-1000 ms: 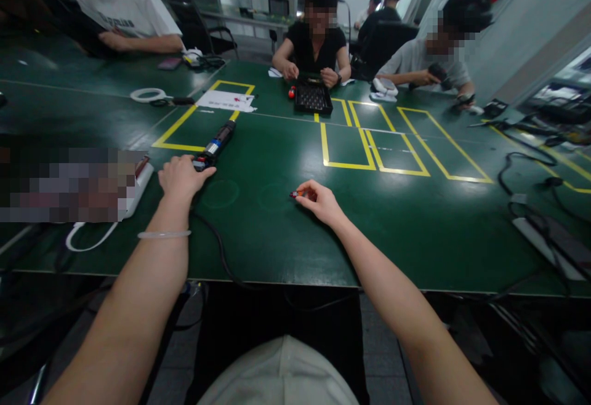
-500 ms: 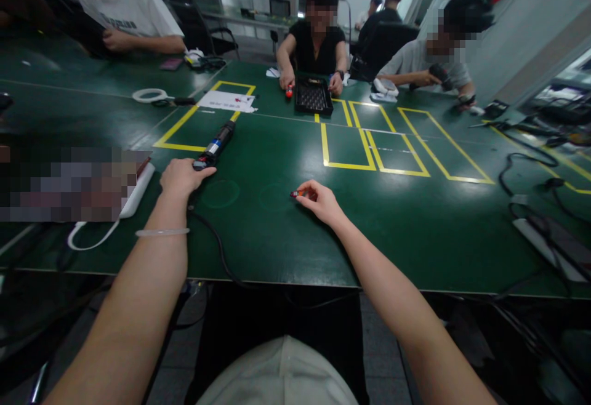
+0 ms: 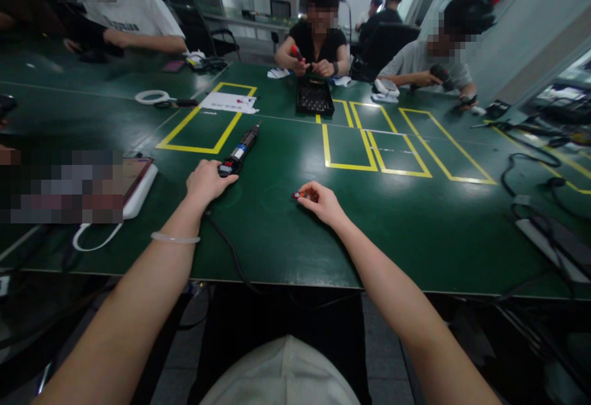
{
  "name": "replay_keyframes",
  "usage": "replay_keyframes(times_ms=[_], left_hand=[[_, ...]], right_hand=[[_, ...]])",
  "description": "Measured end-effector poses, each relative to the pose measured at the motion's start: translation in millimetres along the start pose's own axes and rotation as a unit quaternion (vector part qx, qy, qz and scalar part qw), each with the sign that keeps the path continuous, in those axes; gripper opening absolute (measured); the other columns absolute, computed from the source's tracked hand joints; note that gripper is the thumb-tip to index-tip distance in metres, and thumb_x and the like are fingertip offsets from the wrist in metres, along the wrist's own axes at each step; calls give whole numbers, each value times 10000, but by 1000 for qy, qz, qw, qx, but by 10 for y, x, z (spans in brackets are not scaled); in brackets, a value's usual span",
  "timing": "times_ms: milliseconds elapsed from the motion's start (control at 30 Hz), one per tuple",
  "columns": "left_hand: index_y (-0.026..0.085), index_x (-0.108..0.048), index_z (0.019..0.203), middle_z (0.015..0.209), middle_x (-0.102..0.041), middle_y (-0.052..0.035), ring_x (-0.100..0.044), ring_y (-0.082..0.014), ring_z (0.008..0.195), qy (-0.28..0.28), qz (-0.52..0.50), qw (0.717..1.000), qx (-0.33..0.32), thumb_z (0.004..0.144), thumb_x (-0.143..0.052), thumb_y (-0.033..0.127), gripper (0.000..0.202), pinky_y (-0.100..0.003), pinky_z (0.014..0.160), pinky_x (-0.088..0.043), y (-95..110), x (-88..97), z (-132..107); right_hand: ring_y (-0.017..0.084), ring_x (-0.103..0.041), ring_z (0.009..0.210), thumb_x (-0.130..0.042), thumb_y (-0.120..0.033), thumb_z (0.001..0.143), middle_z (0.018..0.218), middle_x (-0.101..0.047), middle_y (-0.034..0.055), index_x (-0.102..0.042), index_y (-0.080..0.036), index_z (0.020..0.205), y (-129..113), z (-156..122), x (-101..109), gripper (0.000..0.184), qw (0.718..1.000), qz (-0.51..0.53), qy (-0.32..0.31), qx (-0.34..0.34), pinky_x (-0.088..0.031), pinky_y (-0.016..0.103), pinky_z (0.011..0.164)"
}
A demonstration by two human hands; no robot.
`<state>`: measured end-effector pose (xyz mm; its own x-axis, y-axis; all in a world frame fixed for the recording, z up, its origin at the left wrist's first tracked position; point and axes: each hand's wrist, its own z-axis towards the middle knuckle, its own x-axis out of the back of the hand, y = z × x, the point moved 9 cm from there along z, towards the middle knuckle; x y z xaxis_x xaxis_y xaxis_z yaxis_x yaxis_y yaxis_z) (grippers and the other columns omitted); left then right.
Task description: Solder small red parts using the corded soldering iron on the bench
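My left hand (image 3: 206, 181) is closed round the rear end of a black corded electric screwdriver (image 3: 242, 148). The tool slants away from me over the green table, its thin tip pointing to the far right. A black cord (image 3: 227, 242) runs from its rear towards the table's front edge. To the right, my right hand (image 3: 322, 202) rests low over the table, thumb and fingers pinching a small red and orange piece (image 3: 296, 196). Fingers cover most of that piece, and its kind cannot be made out.
Yellow tape outlines (image 3: 351, 166) mark the green table (image 3: 286, 251). Across it, a person holds a red-handled tool (image 3: 296, 53) behind a black tray (image 3: 314, 109). White paper (image 3: 228, 103) lies at far left, a white-edged device (image 3: 141, 191) nearer. Cables and a power strip (image 3: 549, 248) lie right.
My left hand has moved right with the electric screwdriver, clear of the taped outline. My right hand has stayed nearly still. The person opposite has raised the red-handled tool and brought both hands together.
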<state>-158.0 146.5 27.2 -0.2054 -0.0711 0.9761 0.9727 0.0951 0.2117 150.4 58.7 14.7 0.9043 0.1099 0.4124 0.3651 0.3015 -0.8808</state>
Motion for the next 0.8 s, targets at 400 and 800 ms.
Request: replay_keyframes(times_ms=[400, 800], left_hand=[[197, -601, 1262, 1192, -619, -95, -643, -281, 1050, -22, -22, 979, -202, 845, -616, 599, 580, -344, 819, -500, 1089, -189, -558], [203, -590, 1243, 1181, -610, -90, -648, -276, 1053, -55, -44, 952, -297, 843, -636, 556, 535, -333, 770, -495, 1462, -233, -880]], right_hand=[[131, -522, 672, -692, -366, 804, 819, -619, 8, -640, -187, 906, -29, 4, 72, 212, 999, -28, 36, 20, -435, 279, 679], [151, -530, 699, -646, -299, 862, 881, -609, 23, -594, -205, 891, -98, -9, -7, 111, 994, -84, 27, 67, -448, 287, 702]])
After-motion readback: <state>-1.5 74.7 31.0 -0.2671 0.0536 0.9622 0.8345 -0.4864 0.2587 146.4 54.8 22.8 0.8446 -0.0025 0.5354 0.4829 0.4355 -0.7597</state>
